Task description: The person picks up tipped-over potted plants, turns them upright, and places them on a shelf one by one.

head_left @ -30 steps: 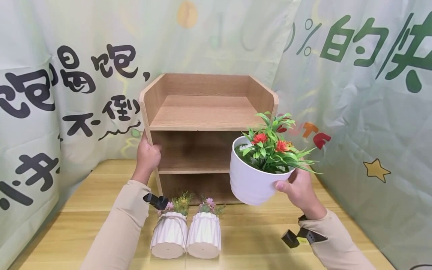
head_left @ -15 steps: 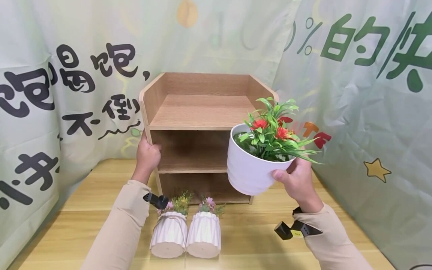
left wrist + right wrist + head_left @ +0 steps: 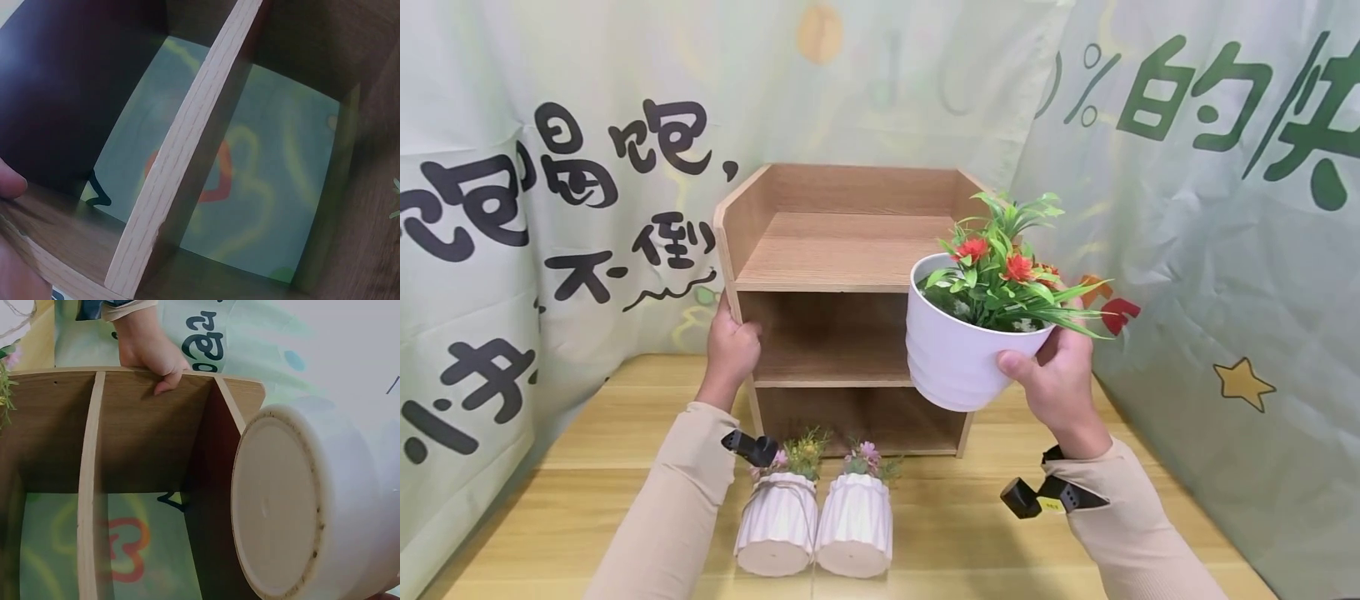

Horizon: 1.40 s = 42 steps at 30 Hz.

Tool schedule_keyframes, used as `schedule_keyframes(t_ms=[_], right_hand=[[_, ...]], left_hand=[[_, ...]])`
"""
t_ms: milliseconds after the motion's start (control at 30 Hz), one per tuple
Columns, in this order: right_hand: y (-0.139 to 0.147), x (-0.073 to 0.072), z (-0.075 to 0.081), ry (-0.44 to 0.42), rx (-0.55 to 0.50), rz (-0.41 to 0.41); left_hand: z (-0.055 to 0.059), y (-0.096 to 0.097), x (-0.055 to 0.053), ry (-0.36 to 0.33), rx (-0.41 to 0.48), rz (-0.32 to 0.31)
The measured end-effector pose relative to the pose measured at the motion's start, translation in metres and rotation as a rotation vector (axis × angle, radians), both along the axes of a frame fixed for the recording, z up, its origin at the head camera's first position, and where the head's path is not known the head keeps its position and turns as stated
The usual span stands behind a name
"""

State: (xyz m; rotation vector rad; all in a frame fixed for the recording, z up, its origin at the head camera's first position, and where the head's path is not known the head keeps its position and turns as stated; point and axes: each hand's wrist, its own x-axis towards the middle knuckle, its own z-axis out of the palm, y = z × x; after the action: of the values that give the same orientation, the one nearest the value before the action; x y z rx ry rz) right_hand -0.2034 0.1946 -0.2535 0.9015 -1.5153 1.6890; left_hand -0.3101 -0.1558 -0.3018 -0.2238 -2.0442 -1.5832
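Note:
My left hand (image 3: 732, 346) grips the left side panel of a wooden three-level shelf (image 3: 842, 250), with its thumb on the inner face. The right wrist view also shows that left hand (image 3: 150, 350) at the panel's edge. My right hand (image 3: 1063, 387) holds a white flowerpot (image 3: 951, 354) by its right side, thumb in front; its other fingers are mostly hidden. Green leaves and red flowers (image 3: 1000, 267) fill the pot, which hangs in the air before the shelf's right half. Its round underside (image 3: 272, 506) faces the right wrist camera.
Two small white fluted pots (image 3: 777, 521) with pink and yellow flowers lie on their sides on the wooden table (image 3: 587, 475), before the shelf. Printed cloth (image 3: 1187, 275) hangs behind and at both sides. Through the shelf's lower compartments, the wrist views show the cloth behind.
My right hand has raised the flowerpot from in front of the lower compartments to nearer the top board's level. The left hand keeps its grip on the side panel, and the small pots stay put.

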Motion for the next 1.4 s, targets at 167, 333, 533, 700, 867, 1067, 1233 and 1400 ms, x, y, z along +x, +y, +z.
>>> schedule_keyframes(t_ms=[167, 333, 533, 700, 867, 1067, 1233, 1400], right_hand=[[-0.003, -0.001, 0.007, 0.009, -0.019, -0.02], [-0.006, -0.002, 0.014, 0.024, -0.05, -0.029], [-0.011, -0.005, 0.022, 0.047, -0.062, -0.045], [-0.015, -0.008, 0.028, 0.069, -0.082, -0.062], [-0.018, -0.011, 0.031, 0.074, -0.125, -0.06], [-0.024, -0.012, 0.035, 0.041, -0.159, -0.128], [-0.029, -0.014, 0.039, 0.042, -0.193, -0.149], [-0.031, -0.016, 0.041, 0.042, -0.188, -0.184]], left_hand=[[0.001, 0.003, 0.0, 0.014, 0.019, -0.013], [0.001, 0.003, 0.0, 0.0, 0.014, -0.006], [0.0, 0.001, 0.001, 0.004, 0.006, 0.002], [0.001, 0.001, 0.001, 0.02, 0.007, 0.002], [0.0, 0.001, 0.001, 0.015, 0.004, -0.007], [0.001, 0.0, 0.002, 0.003, -0.004, -0.005], [0.0, 0.0, 0.001, -0.004, -0.009, 0.003], [0.0, 0.0, 0.001, -0.002, -0.009, 0.007]])
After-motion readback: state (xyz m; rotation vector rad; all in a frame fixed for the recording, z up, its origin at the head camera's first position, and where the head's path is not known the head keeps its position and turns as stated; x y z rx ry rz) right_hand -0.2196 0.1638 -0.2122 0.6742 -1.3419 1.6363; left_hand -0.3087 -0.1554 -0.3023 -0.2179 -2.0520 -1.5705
